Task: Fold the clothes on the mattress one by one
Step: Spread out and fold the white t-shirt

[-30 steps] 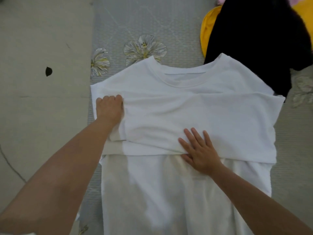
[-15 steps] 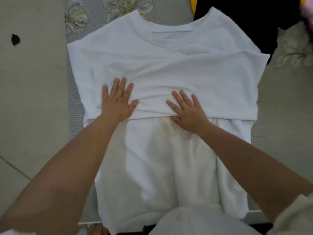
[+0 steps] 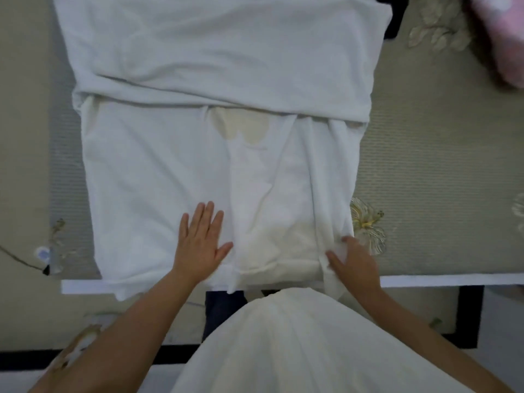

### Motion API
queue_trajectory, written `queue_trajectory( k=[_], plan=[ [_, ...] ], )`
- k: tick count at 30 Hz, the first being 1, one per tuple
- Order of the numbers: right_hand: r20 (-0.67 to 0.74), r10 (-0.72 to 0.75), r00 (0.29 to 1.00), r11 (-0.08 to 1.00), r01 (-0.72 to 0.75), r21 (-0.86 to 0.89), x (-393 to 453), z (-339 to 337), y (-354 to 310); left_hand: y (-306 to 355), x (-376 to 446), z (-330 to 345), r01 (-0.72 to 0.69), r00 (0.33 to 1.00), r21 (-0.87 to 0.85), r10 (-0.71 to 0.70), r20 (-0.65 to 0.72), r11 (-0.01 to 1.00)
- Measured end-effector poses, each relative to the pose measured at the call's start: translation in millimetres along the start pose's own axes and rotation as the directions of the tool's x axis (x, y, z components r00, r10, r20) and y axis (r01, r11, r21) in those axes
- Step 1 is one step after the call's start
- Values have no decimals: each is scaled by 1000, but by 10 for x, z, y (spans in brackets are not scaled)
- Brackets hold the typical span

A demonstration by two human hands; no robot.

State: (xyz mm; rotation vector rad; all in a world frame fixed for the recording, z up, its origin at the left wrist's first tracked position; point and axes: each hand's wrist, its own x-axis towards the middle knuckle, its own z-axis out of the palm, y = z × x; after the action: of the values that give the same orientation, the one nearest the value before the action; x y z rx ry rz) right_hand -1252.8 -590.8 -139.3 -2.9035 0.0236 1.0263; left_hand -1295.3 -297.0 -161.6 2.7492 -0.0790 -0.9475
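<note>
White T-shirt (image 3: 181, 154) lies flat on the mattress (image 3: 425, 177), sleeves already folded across the upper body as a band; hem end is nearest you, overhanging the mattress edge a little. Your L hand (image 3: 202, 243) rests flat on the lower body left of centre, fingers straight and slightly spread, gripping nothing: prob. it pins and smooths the cloth so the layers don't slide. Your R hand (image 3: 354, 260) sits at the lower right corner, thumb and fingers curled around a bunched strip of fabric near the hem, prob. readying that edge for a lift toward the collar end. Both hands thus sit at the near end, shirt stretching away from them. Pink item (image 3: 499, 38) and dark garment (image 3: 392, 21) lie at far right, well apart from the hands; unfolded, as far as you can tell.
</note>
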Motion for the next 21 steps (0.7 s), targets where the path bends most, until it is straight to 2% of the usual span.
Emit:
queue_trajectory(
  k=[1, 4, 6, 8, 10, 14, 17, 19, 21],
  plan=[
    [27, -27, 999, 999, 28, -42, 32, 56, 45, 69, -89, 78, 13, 1000, -1, -13, -2, 1000],
    [33, -105, 994, 994, 104, 14, 110, 75, 109, 210, -289, 273, 90, 996, -47, -89, 14, 995],
    [-77, -106, 991, 987, 114, 113, 141, -20, 286, 233, -365, 384, 167, 986, -38, -167, 16, 985],
    [-189, -30, 982, 983, 63, 173, 173, -150, 603, 283, -339, 437, 231, 972, 9, -231, 32, 973],
    [-213, -11, 977, 994, 35, 106, 226, -274, 919, 376, -284, 428, 283, 956, 27, -284, 69, 959],
    [-111, -65, 992, 995, 55, -86, 379, -357, 1088, 522, -295, 429, 319, 944, -18, -316, 90, 948],
    [-256, -32, 966, 999, 20, -48, 296, -354, 854, 473, -360, 445, 252, 963, 45, -255, 91, 967],
    [-383, -161, 909, 987, 153, -51, 117, -280, 693, 402, -422, 457, 206, 971, 109, -217, 99, 972],
    [-337, -365, 868, 928, 311, -203, -105, -87, 583, 377, -484, 456, 153, 986, 146, -161, 42, 977]
  ],
)
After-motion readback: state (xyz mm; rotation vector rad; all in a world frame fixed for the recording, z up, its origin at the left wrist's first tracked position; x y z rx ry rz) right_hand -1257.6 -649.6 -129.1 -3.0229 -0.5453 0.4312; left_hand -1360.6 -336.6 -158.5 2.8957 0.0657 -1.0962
